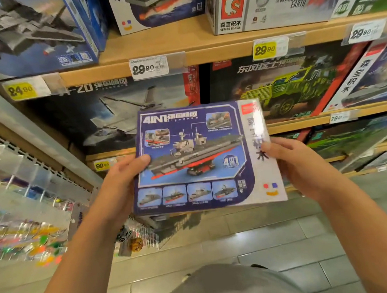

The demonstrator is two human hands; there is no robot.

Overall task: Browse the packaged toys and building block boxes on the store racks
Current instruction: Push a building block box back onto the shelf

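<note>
Blue shrink-wrapped warship box sits front-up before the racks, left hand clamped at its 9 o'clock edge, right hand at 3. We judge it light, stiff, film slippery; 2 side edges suit best.

Navy-and-white building block box shows a grey ship (red hull stripe); yellow price tag.
</note>
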